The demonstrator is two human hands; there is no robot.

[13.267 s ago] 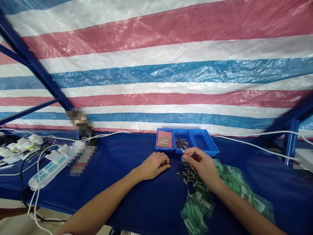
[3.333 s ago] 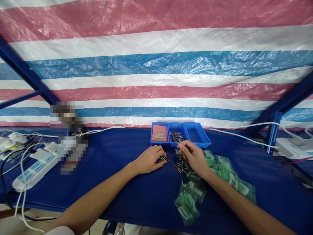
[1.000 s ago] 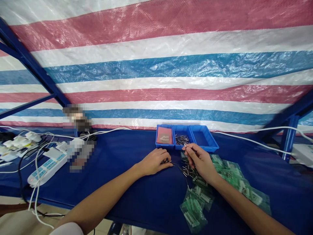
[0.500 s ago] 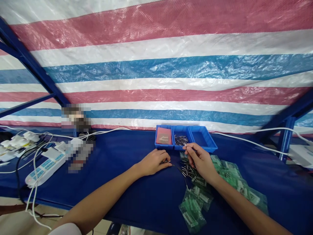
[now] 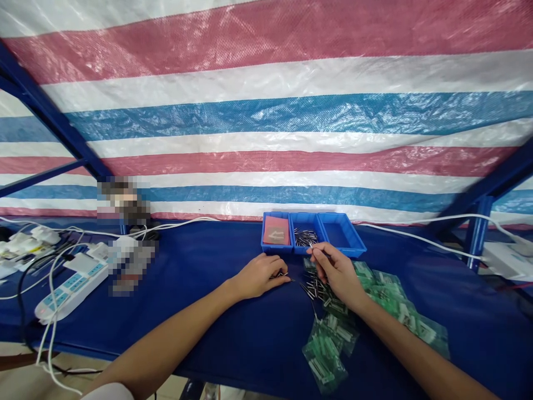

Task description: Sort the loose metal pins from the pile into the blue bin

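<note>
My left hand (image 5: pixel 262 276) rests on the blue table with curled fingers closed on several thin metal pieces. My right hand (image 5: pixel 336 273) pinches something small and thin at the front edge of the blue bins. Behind it, the middle bin (image 5: pixel 306 239) holds many thin metal pieces. A pink item (image 5: pixel 276 230) lies in the left bin, and the right bin (image 5: pixel 341 233) shows a bare bottom. Between my hands is a loose pile of metal pieces (image 5: pixel 314 288), partly hidden by my right hand. Green-and-clear packets (image 5: pixel 325 355) lie in front and to the right.
A white power strip (image 5: pixel 75 284) with plugs and cables is on the left of the table (image 5: pixel 200 250). White cables run along the back edge. Blue frame posts (image 5: pixel 477 230) stand at both sides, before a striped sheet (image 5: pixel 291 116). A white device (image 5: pixel 506 260) sits far right.
The whole view has shifted slightly, moving things a little left in the picture. My right hand has moved slightly left relative to the bins, still pinching. My left hand keeps its closed pose.
</note>
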